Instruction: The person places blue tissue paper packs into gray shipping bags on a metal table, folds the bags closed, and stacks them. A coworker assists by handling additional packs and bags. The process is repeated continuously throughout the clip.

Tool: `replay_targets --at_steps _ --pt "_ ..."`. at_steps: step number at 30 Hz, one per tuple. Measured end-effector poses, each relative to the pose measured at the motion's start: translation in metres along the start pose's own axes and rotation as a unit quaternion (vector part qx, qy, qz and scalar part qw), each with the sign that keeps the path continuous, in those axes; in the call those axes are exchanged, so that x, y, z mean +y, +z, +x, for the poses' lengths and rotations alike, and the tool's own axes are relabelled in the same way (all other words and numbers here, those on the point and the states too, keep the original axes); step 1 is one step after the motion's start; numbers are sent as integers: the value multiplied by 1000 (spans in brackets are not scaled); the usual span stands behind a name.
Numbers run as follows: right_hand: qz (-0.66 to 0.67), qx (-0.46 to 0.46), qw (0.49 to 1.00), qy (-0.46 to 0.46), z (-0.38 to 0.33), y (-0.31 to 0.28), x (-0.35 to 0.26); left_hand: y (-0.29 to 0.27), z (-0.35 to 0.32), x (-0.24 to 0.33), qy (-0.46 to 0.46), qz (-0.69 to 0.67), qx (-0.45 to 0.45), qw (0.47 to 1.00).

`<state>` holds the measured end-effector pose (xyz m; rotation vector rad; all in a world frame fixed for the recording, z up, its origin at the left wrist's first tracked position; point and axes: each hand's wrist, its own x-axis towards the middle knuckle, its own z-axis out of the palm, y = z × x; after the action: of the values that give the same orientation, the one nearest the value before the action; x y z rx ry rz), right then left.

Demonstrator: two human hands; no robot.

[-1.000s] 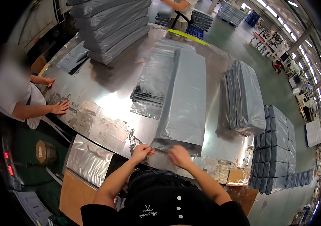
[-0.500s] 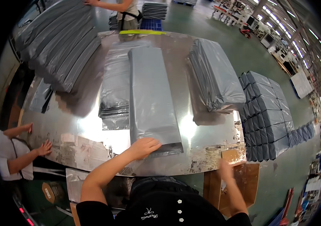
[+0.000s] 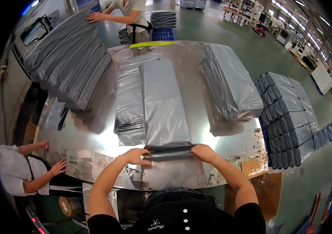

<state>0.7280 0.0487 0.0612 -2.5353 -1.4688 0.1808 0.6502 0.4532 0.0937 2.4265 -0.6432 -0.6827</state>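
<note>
A long grey plastic bag (image 3: 166, 105), filled flat and block-like, lies lengthwise before me on the metal table (image 3: 228, 150). Its loose near end is folded into a narrow band that runs across between my hands. My left hand (image 3: 138, 156) is closed on the left corner of that end, with the fingertips partly under it. At the right corner, my right hand (image 3: 203, 152) pinches the plastic between thumb and fingers. Just left of the bag lies a pile of flat grey bags (image 3: 130, 97), partly covered by it.
Tall leaning grey packages (image 3: 68, 58) fill the far left, with a co-worker's hand (image 3: 95, 17) on them. Another co-worker's hand (image 3: 59, 167) rests at the left edge. More packages (image 3: 232, 82) stand right. Beyond the edge are a bundled stack (image 3: 286, 117) and a cardboard box (image 3: 265, 195).
My right hand has come up from beside the cardboard box to the bag's right corner. My left hand has shifted to the left corner. The loose end is now folded.
</note>
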Motion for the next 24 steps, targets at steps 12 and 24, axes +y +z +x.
replay_targets --at_steps 12,24 --pt "280 229 903 232 3 0 11 48 -4 29 2 -1 503 864" --pt "491 242 725 417 90 74 20 104 125 -62 -240 -526 532 619"
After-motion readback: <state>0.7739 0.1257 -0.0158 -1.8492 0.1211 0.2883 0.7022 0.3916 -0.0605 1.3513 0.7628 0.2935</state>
